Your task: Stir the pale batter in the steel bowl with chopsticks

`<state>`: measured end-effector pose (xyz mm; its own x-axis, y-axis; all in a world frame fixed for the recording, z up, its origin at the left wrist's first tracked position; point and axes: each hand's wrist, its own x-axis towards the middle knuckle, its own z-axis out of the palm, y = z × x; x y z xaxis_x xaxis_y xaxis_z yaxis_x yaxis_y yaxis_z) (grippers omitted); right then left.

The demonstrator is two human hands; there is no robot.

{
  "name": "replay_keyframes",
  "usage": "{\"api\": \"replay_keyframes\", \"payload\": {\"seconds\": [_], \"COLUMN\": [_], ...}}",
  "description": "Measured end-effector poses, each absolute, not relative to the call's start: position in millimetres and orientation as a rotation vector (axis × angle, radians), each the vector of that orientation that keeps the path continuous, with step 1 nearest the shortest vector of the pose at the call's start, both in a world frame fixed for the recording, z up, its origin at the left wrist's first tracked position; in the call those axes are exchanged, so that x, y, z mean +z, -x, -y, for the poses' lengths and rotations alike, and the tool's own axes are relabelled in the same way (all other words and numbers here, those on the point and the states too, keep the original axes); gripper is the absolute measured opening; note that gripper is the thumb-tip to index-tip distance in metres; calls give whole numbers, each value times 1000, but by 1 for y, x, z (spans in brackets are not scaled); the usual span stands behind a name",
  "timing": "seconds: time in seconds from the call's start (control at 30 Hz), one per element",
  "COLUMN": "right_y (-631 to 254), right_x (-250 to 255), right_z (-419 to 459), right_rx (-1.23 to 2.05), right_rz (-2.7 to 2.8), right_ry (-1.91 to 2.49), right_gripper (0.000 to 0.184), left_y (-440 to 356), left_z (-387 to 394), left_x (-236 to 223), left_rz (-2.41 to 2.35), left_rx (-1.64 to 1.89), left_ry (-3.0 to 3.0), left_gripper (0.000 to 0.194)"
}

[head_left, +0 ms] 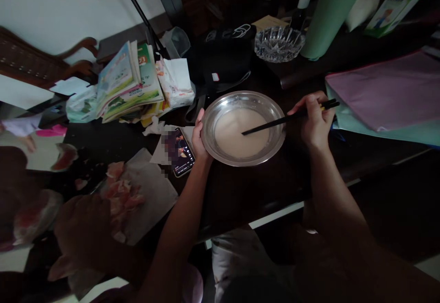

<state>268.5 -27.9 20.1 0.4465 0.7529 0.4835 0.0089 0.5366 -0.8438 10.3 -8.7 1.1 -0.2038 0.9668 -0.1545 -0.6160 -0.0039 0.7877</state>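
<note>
A round metal bowl (245,161) with a wide rim stands on the dark table, holding a pale, milky liquid (230,133). My left hand (198,138) grips the bowl's left rim, with the fingers on the outside. In my right hand (316,122), to the right of the bowl, is a pair of black chopsticks (275,123). Their tips dip into the liquid near its middle, and their thick ends stick out past my fingers. Just left of my left hand lies a phone (184,158) with its screen lit.
Another person's hand (84,225) is at lower left, beside pink-and-white peel pieces (122,193) on paper. Stacked books (129,83) and a tissue pack (177,83) stand behind. A black bag (223,60), a glass ashtray (279,44), a green cylinder (332,16) and a pink folder (388,92) line the back and right.
</note>
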Motion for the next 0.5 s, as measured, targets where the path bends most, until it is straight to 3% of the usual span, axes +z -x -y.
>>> {"api": "replay_keyframes", "payload": {"seconds": [0.5], "right_y": [-267], "right_x": [20], "right_z": [29], "right_rx": [616], "right_rz": [1089], "right_ry": [946], "right_gripper": [30], "left_y": [-10], "left_z": [9], "left_x": [1], "left_rz": [-906], "left_rx": [1557], "left_ry": [-528], "left_gripper": [31]}}
